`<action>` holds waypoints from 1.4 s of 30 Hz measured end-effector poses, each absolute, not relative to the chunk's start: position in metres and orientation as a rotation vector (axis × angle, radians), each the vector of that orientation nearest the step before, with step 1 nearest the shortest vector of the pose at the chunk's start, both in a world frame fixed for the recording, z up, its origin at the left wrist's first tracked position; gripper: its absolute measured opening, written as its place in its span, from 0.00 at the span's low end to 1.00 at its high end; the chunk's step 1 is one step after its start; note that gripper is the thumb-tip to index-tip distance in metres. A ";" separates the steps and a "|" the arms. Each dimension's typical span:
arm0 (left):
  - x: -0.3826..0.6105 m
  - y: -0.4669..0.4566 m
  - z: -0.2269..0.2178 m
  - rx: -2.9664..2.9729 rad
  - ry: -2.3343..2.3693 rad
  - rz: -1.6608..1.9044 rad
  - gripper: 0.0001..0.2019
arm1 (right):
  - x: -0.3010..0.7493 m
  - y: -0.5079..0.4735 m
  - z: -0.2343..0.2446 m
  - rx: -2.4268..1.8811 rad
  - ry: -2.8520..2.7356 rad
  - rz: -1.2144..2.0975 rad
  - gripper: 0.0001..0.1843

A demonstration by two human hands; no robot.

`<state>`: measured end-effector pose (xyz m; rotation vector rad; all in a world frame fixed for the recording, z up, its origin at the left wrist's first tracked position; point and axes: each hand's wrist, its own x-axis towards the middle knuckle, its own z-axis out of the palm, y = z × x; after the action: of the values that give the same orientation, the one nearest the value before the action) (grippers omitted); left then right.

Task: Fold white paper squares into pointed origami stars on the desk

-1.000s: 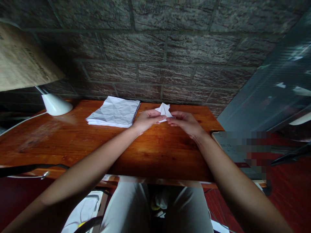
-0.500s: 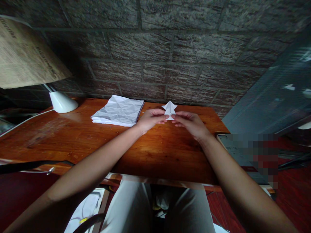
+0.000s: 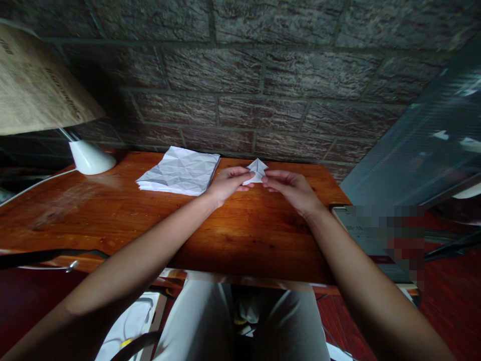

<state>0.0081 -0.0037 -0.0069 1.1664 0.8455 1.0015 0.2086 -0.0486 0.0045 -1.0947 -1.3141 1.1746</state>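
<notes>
A small folded white paper point(image 3: 257, 169), with a pointed top and a crease down its middle, is between my two hands over the back of the wooden table. My left hand point(image 3: 233, 183) pinches its left side, thumb on top and fingers below. On the opposite side, my right hand point(image 3: 287, 186) grips the lower right edge between thumb and fingers. Parts of the paper are hidden by the fingertips. To the left of my left hand lies a stack of creased white paper sheets point(image 3: 180, 169).
A lamp with a white base point(image 3: 91, 158) and a printed shade point(image 3: 41, 82) stands at the left. The wooden table point(image 3: 240, 240) backs onto a stone-block wall point(image 3: 240, 70). Right of the table sits a tablet-like device point(image 3: 361, 230), partly pixelated. A grey panel point(image 3: 398, 130) leans behind it.
The folded paper's outline has changed: the side points at its top no longer show, and its lower part looks wider. Both hands stay on it; the whole view has shifted slightly.
</notes>
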 end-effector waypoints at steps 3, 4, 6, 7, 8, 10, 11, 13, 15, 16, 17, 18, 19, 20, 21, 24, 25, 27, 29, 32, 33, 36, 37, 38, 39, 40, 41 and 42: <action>0.007 -0.003 -0.007 1.166 0.848 1.004 0.17 | 0.209 -0.049 0.004 -1.099 -1.362 1.167 0.23; 0.007 -0.003 -0.008 1.167 0.848 0.997 0.17 | 0.210 -0.048 0.003 -1.104 -1.365 1.163 0.24; 0.007 -0.003 -0.008 1.161 0.844 0.985 0.16 | 0.210 -0.048 0.003 -1.115 -1.357 1.160 0.25; 0.007 -0.003 -0.008 1.154 0.839 0.985 0.17 | 0.210 -0.048 0.004 -1.122 -1.349 1.161 0.26; 0.007 -0.003 -0.008 1.144 0.834 0.990 0.17 | 0.210 -0.049 0.004 -1.131 -1.339 1.161 0.27; 0.008 -0.004 -0.007 1.123 0.821 1.003 0.18 | 0.210 -0.049 0.005 -1.150 -1.318 1.162 0.28; 0.007 -0.004 -0.007 1.115 0.811 1.008 0.20 | 0.210 -0.049 0.005 -1.160 -1.308 1.159 0.29; 0.007 -0.005 -0.006 1.114 0.784 1.011 0.22 | 0.211 -0.048 0.005 -1.181 -1.288 1.149 0.30; 0.007 -0.006 -0.005 1.142 0.755 1.012 0.25 | 0.211 -0.047 0.004 -1.206 -1.276 1.140 0.30; 0.007 -0.006 -0.006 1.171 0.745 1.015 0.26 | 0.212 -0.046 0.003 -1.217 -1.268 1.139 0.30; 0.007 -0.007 -0.006 1.206 0.739 1.020 0.26 | 0.212 -0.046 0.002 -1.224 -1.260 1.140 0.30; 0.008 -0.007 -0.007 1.243 0.738 1.028 0.25 | 0.212 -0.045 0.002 -1.227 -1.251 1.143 0.30; 0.008 -0.007 -0.008 1.277 0.743 1.040 0.25 | 0.212 -0.045 0.001 -1.227 -1.244 1.147 0.29; 0.008 -0.007 -0.008 1.300 0.753 1.055 0.24 | 0.212 -0.045 0.001 -1.224 -1.239 1.151 0.29; 0.009 -0.007 -0.009 1.311 0.768 1.070 0.23 | 0.212 -0.045 0.002 -1.217 -1.238 1.153 0.29; 0.009 -0.006 -0.008 1.296 0.813 1.095 0.21 | 0.210 -0.047 0.004 -1.186 -1.264 1.161 0.29; 0.008 -0.006 -0.007 1.287 0.821 1.095 0.21 | 0.209 -0.048 0.005 -1.170 -1.281 1.168 0.29; 0.008 -0.006 -0.006 1.263 0.826 1.085 0.21 | 0.208 -0.050 0.006 -1.138 -1.316 1.184 0.28; 0.007 -0.006 -0.005 1.234 0.822 1.071 0.20 | 0.207 -0.051 0.006 -1.111 -1.345 1.180 0.28; 0.008 -0.007 -0.004 1.237 0.814 1.050 0.20 | 0.206 -0.051 0.006 -1.110 -1.370 1.128 0.26; 0.008 -0.007 -0.004 1.262 0.810 1.041 0.21 | 0.206 -0.051 0.006 -1.117 -1.372 1.112 0.26; 0.008 -0.008 -0.005 1.419 0.780 1.042 0.22 | 0.208 -0.049 0.005 -1.131 -1.355 1.092 0.28; 0.008 -0.008 -0.005 1.485 0.764 1.046 0.21 | 0.208 -0.048 0.005 -1.132 -1.348 1.091 0.28; 0.008 -0.008 -0.005 1.545 0.753 1.050 0.19 | 0.209 -0.047 0.004 -1.132 -1.343 1.090 0.29; 0.007 -0.008 -0.005 1.595 0.747 1.054 0.18 | 0.209 -0.047 0.004 -1.133 -1.341 1.089 0.29; 0.007 -0.009 -0.004 1.634 0.751 1.056 0.17 | 0.209 -0.046 0.003 -1.136 -1.342 1.088 0.30; 0.006 -0.009 -0.004 1.664 0.763 1.059 0.17 | 0.210 -0.046 0.002 -1.142 -1.345 1.085 0.30; 0.006 -0.009 -0.003 1.686 0.780 1.065 0.18 | 0.210 -0.045 0.002 -1.149 -1.351 1.078 0.30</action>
<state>0.0059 -0.0088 -0.0035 1.6864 0.7803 1.0651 0.2099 -0.0453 0.0019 -1.1490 -1.3511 1.0776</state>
